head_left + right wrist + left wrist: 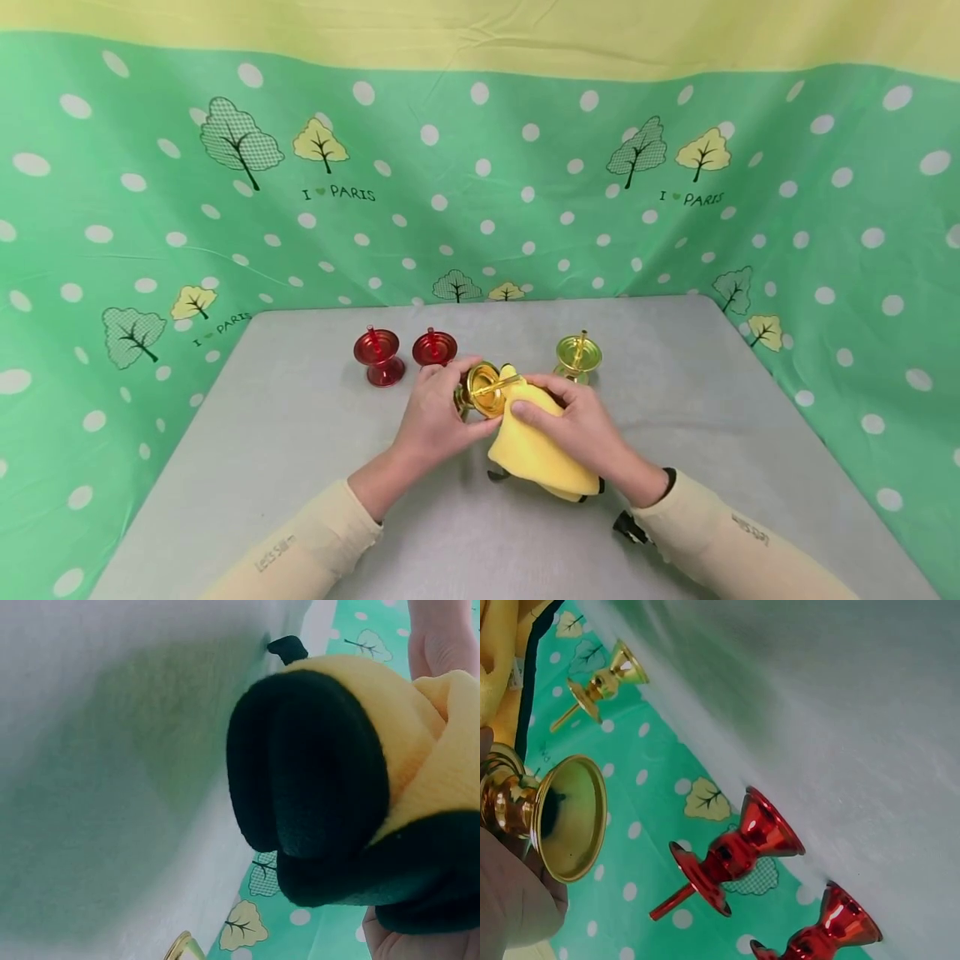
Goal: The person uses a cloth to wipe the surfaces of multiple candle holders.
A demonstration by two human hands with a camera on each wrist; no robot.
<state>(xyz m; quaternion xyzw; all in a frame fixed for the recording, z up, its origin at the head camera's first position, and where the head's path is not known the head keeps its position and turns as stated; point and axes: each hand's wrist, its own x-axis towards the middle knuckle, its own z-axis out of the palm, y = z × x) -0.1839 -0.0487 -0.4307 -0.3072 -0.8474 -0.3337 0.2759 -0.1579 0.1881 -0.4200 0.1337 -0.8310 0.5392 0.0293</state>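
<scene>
My left hand (442, 412) holds a gold metal candle holder (486, 390) tilted on its side, its dish and central spike facing right. In the left wrist view the hollow base of this gold holder (571, 817) points away from the palm. My right hand (581, 421) grips a yellow cloth (543, 446) with dark edging and presses it at the spike. Folds of the cloth (420, 750) with their dark trim (322, 772) fill much of the right wrist view and hide most of the right fingers.
Two red candle holders (381, 358) stand upright at the back left of the grey table (300, 433); one is partly behind the left hand. Another gold candle holder (578, 354) stands at the back right. A small black object (628, 527) lies by the right sleeve. Green polka-dot fabric (480, 167) surrounds the table.
</scene>
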